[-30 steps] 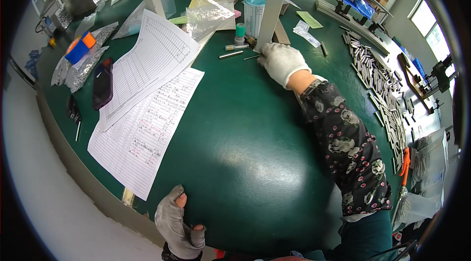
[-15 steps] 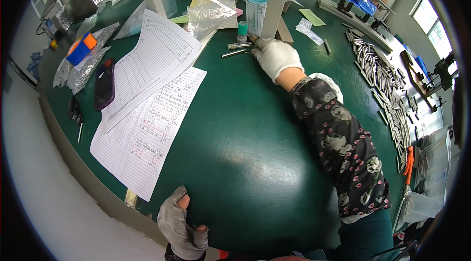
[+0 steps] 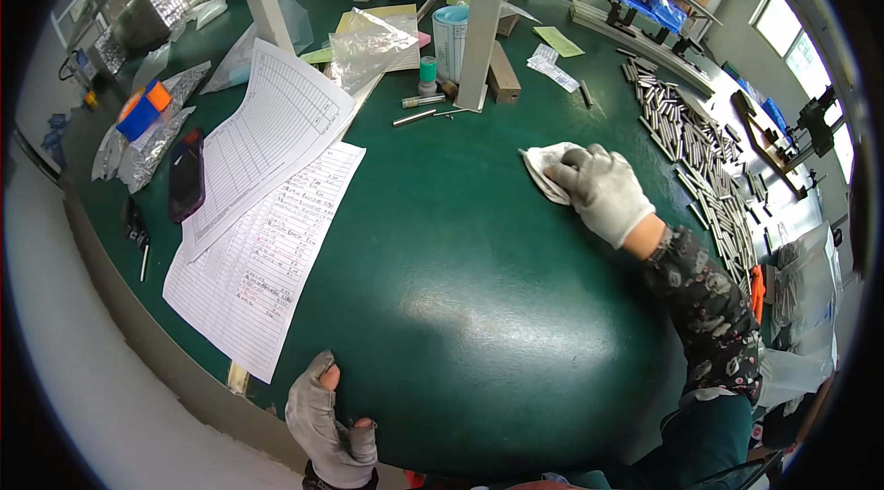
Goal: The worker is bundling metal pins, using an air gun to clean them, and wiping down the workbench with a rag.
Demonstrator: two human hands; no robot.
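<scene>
My right hand (image 3: 608, 195), in a white glove, pinches a folded white cloth (image 3: 547, 171) against the green tabletop (image 3: 442, 241), right of centre. My left hand (image 3: 331, 425), in a greyish glove with bare fingertips, rests at the near edge of the table. Its thumb stands apart from the fingers and nothing shows between them. Near the foot of a grey post (image 3: 476, 39) lie several metal pins (image 3: 414, 118) beside a small green-capped bottle (image 3: 427, 74).
Printed and handwritten sheets (image 3: 267, 241) lie at the left, with a dark phone (image 3: 187, 175) and blue-orange tape (image 3: 143, 110). Many metal rods (image 3: 686, 131) are spread along the right side. Orange-handled pliers (image 3: 758, 292) and clear plastic bags (image 3: 801, 306) sit at the right edge.
My right hand has left the pins at the grey post and moved right and nearer. It now holds the white cloth. The left hand stays by the edge; the whole view has shifted slightly.
</scene>
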